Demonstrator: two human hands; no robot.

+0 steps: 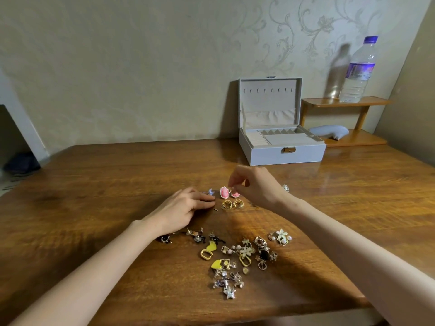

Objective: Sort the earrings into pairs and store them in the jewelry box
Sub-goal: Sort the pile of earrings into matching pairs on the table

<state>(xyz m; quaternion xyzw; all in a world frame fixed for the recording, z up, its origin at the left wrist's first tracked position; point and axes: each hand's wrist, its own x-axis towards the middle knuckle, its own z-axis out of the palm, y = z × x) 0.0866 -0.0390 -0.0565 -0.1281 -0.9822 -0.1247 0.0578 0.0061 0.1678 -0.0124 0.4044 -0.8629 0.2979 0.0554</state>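
Head: right fingers pinch pink earring; left fingers flat on table.

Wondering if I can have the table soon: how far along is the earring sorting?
Early. Done: a pink oval pair and a gold pair lie side by side. In hand: the right hand has its fingertips at the second pink earring; the left hand rests beside a blue star earring. Left: the mixed pile nearer the person is unsorted, and the open jewelry box looks empty.
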